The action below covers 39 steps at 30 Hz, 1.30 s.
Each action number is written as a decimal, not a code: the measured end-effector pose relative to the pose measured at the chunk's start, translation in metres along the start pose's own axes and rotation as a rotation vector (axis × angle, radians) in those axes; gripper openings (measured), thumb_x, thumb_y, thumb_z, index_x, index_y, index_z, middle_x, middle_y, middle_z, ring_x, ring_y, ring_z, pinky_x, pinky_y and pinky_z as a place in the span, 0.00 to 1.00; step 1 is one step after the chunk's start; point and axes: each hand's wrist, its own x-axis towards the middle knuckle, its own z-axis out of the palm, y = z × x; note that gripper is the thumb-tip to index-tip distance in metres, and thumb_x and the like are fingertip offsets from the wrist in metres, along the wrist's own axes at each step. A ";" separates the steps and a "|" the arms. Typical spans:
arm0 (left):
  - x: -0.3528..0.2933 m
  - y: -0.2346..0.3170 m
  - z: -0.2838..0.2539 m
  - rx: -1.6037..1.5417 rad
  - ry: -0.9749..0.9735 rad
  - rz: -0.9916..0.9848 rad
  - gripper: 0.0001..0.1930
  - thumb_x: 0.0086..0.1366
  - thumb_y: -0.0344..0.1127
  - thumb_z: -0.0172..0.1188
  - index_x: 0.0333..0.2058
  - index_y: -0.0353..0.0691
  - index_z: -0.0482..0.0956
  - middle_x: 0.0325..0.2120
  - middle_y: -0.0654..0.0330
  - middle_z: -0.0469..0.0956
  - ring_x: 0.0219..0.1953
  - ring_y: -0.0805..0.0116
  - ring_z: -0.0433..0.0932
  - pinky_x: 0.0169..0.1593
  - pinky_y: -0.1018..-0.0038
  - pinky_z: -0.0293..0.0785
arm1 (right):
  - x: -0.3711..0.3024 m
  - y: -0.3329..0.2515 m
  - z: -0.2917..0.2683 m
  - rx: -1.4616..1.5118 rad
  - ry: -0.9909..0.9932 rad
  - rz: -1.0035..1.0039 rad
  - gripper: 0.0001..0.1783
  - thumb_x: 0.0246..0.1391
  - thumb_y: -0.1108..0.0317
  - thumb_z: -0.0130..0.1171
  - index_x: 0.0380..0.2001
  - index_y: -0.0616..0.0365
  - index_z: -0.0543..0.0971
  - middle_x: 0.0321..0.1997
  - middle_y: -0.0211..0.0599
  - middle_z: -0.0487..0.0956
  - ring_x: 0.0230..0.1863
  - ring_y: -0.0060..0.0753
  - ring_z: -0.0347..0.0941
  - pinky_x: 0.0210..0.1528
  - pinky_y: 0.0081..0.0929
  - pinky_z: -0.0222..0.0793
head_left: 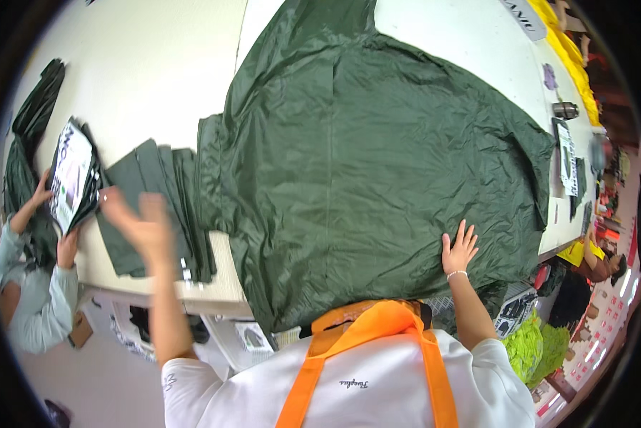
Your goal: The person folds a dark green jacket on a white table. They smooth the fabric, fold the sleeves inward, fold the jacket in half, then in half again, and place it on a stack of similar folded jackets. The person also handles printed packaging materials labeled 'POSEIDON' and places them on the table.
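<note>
1. Dark green crinkly nylon raincoat (377,157) lay spread across the white table (156,64).
2. Right hand (459,251) pressed flat on its hem, fingers splayed.
3. Left hand (138,225) hovered, blurred, fingers apart, over folded green garments (153,207).

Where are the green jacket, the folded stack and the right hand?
Green jacket (377,157): head view, middle of the spread fabric.
Folded stack (160,178): head view, top piece.
Right hand (459,251): head view, back of the hand, flat on the jacket.
</note>
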 end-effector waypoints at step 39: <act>-0.427 0.569 0.252 0.199 -0.741 0.399 0.39 0.48 0.51 0.59 0.58 0.40 0.61 0.62 0.48 0.54 0.65 0.45 0.49 0.64 0.44 0.38 | 0.792 0.436 -0.219 0.650 0.412 -0.429 0.31 0.39 0.59 0.70 0.50 0.48 0.75 0.21 0.28 0.71 0.22 0.22 0.65 0.28 0.22 0.64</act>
